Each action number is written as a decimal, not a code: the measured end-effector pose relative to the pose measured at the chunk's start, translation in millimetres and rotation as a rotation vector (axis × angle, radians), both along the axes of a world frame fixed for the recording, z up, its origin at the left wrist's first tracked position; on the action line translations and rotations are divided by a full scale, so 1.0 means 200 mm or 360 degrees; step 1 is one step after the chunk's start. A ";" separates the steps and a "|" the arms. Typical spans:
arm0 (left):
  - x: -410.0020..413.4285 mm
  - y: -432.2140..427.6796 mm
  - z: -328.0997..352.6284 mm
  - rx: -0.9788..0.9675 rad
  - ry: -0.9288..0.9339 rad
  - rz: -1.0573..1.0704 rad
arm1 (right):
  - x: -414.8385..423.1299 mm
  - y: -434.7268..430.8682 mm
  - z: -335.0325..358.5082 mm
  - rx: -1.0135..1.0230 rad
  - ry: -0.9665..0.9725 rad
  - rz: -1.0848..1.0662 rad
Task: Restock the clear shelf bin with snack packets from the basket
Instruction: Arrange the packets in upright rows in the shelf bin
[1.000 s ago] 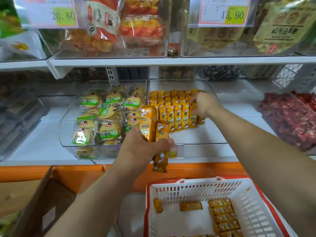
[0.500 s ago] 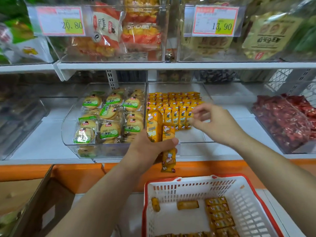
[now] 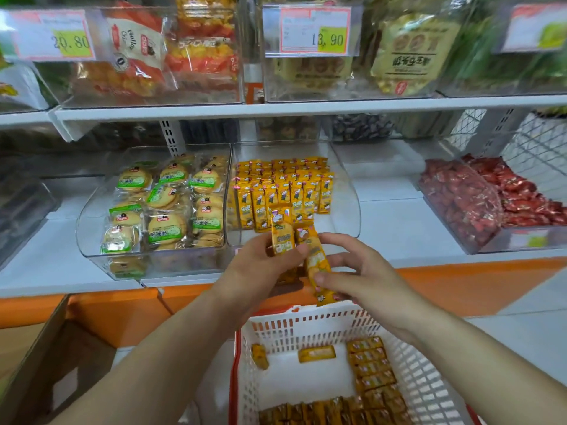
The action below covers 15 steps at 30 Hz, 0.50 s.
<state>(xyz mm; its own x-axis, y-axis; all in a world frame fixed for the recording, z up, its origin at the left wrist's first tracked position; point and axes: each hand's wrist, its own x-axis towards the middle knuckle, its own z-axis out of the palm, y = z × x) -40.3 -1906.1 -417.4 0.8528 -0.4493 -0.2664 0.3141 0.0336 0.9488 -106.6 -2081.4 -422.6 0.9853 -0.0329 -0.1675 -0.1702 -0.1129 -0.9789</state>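
Note:
My left hand (image 3: 260, 268) grips a small bunch of yellow snack packets (image 3: 282, 231) in front of the clear shelf bin (image 3: 346, 210). My right hand (image 3: 365, 277) pinches one of those packets (image 3: 319, 265) between thumb and fingers, just right of my left hand. Rows of the same yellow packets (image 3: 282, 185) stand upright in the back and left of the bin. Below my hands sits a white basket with a red rim (image 3: 310, 323), holding more yellow packets (image 3: 371, 366) along its right side and near edge.
A neighbouring clear bin (image 3: 92, 228) to the left holds green-labelled biscuit packs. Red-wrapped sweets (image 3: 478, 200) fill a bin on the right. An upper shelf (image 3: 306, 105) carries bagged snacks and price tags. A cardboard box (image 3: 46, 363) stands at lower left.
My right hand has come back out of the bin and down to my left hand, where it now pinches a packet from the bunch. My left hand has stayed about in place.

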 end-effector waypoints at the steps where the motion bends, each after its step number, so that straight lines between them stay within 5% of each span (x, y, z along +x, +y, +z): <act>1: 0.01 0.00 0.00 0.0036 -0.0024 0.0031 | 0.01 -0.01 0.00 0.0030 0.0002 -0.0022; 9: 0.04 0.02 -0.01 0.0187 -0.0215 0.0104 | 0.04 -0.08 0.03 -0.0136 -0.0069 0.0064; 15: 0.05 0.06 -0.02 0.0225 -0.0268 0.0026 | 0.10 -0.11 0.08 -0.0048 -0.0393 -0.0396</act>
